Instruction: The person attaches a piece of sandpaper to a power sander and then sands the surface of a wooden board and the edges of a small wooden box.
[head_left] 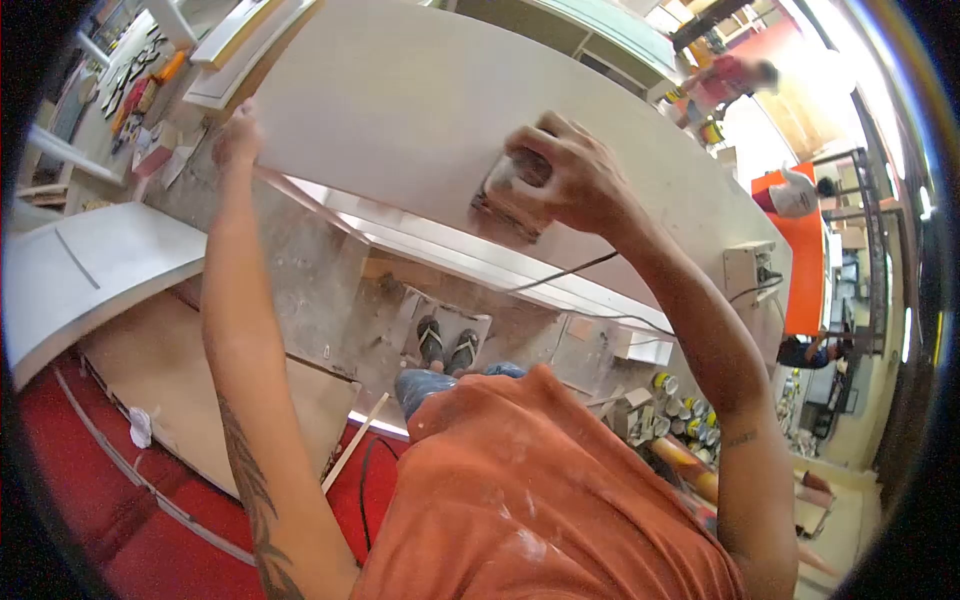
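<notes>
My right hand [575,175] is wrapped over the top of an electric sander [515,205]. The sander's base rests on a large white panel [400,100], close to the panel's near edge. A dark power cord [565,273] trails below that hand toward the right. At the panel's left end, my left hand [238,137] is closed on the edge, its fingers partly hidden and a little blurred.
Below the panel, my sandalled feet stand on a small board [480,322]. A white curved piece [100,270] and brown board [240,370] lie left. Several paint cans [690,410] are at right. A power box [750,270] sits on the panel. Other people work at upper right.
</notes>
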